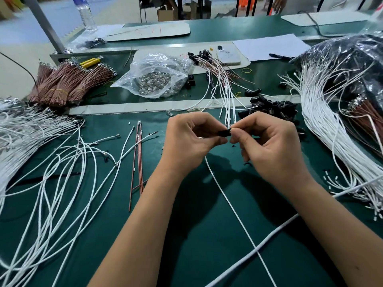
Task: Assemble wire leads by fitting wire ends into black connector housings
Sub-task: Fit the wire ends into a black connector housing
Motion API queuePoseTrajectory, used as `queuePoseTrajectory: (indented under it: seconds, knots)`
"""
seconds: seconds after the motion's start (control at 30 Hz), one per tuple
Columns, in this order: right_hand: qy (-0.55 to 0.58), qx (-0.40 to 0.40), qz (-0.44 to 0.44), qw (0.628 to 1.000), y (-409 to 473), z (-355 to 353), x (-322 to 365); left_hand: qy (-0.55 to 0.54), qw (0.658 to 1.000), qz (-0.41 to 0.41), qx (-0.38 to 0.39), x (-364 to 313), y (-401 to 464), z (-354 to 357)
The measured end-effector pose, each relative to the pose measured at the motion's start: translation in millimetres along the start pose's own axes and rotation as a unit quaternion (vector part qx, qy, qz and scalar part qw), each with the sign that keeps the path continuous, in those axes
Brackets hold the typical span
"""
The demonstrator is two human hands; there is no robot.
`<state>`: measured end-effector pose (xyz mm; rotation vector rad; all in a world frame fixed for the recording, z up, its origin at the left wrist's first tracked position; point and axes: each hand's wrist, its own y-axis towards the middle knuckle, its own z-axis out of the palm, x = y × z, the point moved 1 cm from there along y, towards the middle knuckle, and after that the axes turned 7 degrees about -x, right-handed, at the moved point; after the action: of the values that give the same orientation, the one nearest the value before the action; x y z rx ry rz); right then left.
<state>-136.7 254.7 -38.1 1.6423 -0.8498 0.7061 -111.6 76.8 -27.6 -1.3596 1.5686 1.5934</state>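
Note:
My left hand (192,139) pinches a small black connector housing (224,133) above the green mat. My right hand (269,146) meets it from the right, its fingertips pinching a wire end at the housing's mouth. A white wire (228,201) hangs from under my left hand and runs toward me across the mat. A heap of loose black housings (273,108) lies just behind my hands. Finished leads with black housings (215,65) fan out at the back centre.
Loose white wires (62,166) spread over the left; three brown wires (138,158) lie beside them. Brown wire bundles (68,83) sit back left, a bag of metal terminals (153,79) mid back, a phone (228,54), and a big white wire bundle (331,125) on the right.

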Motion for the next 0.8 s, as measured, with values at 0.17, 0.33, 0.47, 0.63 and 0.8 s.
queuePoseTrajectory:
  seconds: [0.17,0.33,0.47,0.63,0.8]
  knots:
    - [-0.035,0.011,-0.007,0.999,3,-3,0,0.047,0.998,0.047,-0.004,3,0,-1]
    - [-0.08,0.007,-0.044,0.996,3,-1,7,0.061,0.996,0.057,-0.008,3,2,-2]
    - [-0.04,0.016,0.014,0.999,3,-2,1,0.074,0.995,0.062,-0.012,2,1,-1]
    - [-0.007,-0.002,0.045,0.999,1,1,-7,0.099,0.992,0.075,-0.023,-1,1,3]
    - [0.09,0.034,0.1,0.99,4,-2,-9,0.099,0.992,0.083,-0.014,1,0,3]
